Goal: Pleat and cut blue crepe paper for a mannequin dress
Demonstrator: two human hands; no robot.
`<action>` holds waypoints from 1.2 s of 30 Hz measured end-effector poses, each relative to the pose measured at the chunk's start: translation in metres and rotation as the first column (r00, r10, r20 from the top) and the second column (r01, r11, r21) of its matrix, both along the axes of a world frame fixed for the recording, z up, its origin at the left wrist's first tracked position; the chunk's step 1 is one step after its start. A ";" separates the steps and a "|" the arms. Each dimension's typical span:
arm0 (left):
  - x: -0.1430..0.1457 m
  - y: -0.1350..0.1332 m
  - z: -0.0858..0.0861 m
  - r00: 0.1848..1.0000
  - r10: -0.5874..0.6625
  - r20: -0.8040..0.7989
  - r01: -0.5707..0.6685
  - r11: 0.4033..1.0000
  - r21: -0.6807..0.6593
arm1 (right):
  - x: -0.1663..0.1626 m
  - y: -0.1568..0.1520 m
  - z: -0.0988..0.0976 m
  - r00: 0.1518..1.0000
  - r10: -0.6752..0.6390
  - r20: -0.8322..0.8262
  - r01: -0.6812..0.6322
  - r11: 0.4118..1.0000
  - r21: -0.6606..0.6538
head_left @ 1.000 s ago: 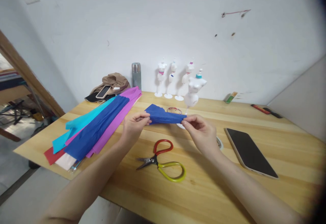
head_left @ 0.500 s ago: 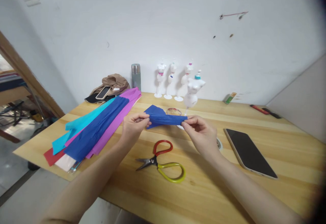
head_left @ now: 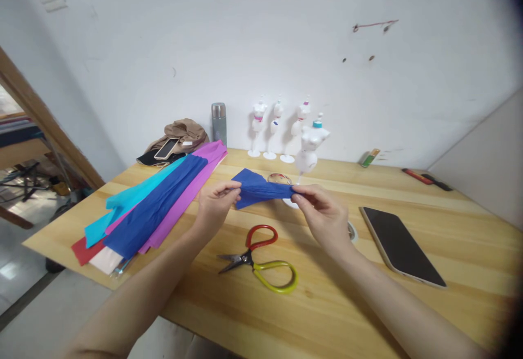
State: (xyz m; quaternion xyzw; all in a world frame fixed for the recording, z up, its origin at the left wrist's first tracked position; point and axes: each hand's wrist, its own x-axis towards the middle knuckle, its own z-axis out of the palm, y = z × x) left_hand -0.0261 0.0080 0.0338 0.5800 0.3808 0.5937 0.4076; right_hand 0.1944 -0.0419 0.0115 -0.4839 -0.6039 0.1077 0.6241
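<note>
The left hand [head_left: 216, 204] pinches the left part of a thin, creased dark blue sheet [head_left: 261, 191] between the thumb and the fingers. The right hand [head_left: 322, 212] grips its narrow right end in the same manner. Whether this sheet is paper or cloth, I cannot tell. It is stretched between the two hands, above the light wooden table [head_left: 327, 318], and it is gathered into folds toward the right hand.

Nearer to the person, the scissors with one red and one yellow handle [head_left: 246, 258] lie on the table with the blades apart, pointing to the left. Behind the sheet stands a small white dress-form figure with a turquoise band at the neck [head_left: 307, 158]; the sheet and the right hand partly cover its base. At the left lies a fanned pile of long turquoise, blue, purple and red sheets [head_left: 157, 206].
</note>
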 end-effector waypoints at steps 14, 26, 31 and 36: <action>-0.008 -0.003 0.000 0.915 0.219 -0.339 -0.062 0.907 0.417 | 0.002 0.001 0.002 0.981 -0.077 0.178 0.064 0.995 0.077; -0.004 -0.001 -0.002 0.971 0.121 -0.204 -0.061 0.959 0.277 | -0.001 -0.003 0.004 0.966 -0.161 0.201 0.132 0.979 0.153; -0.005 -0.002 -0.003 0.968 0.134 -0.214 -0.054 0.938 0.341 | -0.002 -0.005 0.007 0.963 -0.155 0.221 0.120 0.979 0.165; -0.005 -0.005 -0.002 0.945 0.192 -0.265 -0.076 0.916 0.393 | -0.002 -0.004 0.007 0.957 -0.151 0.246 0.114 0.981 0.157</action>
